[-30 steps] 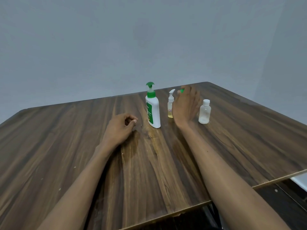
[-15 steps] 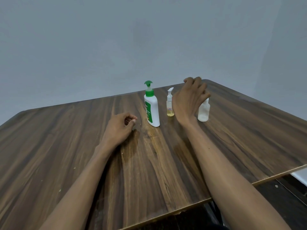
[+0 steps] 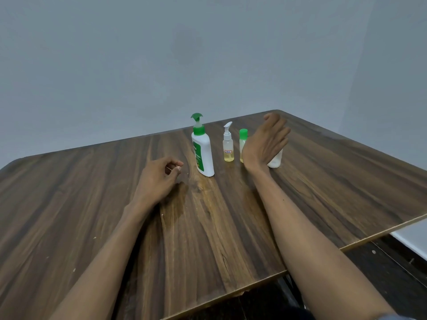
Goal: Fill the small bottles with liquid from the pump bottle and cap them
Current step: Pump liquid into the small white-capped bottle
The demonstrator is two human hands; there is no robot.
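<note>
A white pump bottle (image 3: 202, 153) with a green pump head stands at the far middle of the wooden table (image 3: 231, 215). To its right stands a small clear bottle (image 3: 228, 150) with a white pump top and yellow liquid at the bottom. Beside that is a small green-capped bottle (image 3: 242, 138), partly behind my right hand. My right hand (image 3: 265, 144) is raised with its fingers spread and its back towards me. It covers most of a small clear bottle (image 3: 276, 161); contact is hidden. My left hand (image 3: 159, 179) rests loosely curled on the table, left of the pump bottle, holding nothing.
A grey wall rises behind the table. The table's near edge runs diagonally at the lower right, with dark floor (image 3: 381, 273) below it. A damp-looking patch (image 3: 180, 199) lies by my left hand.
My right hand has moved right, from in front of the green-capped bottle to in front of the clear bottle, uncovering the green cap. My left hand has stayed put.
</note>
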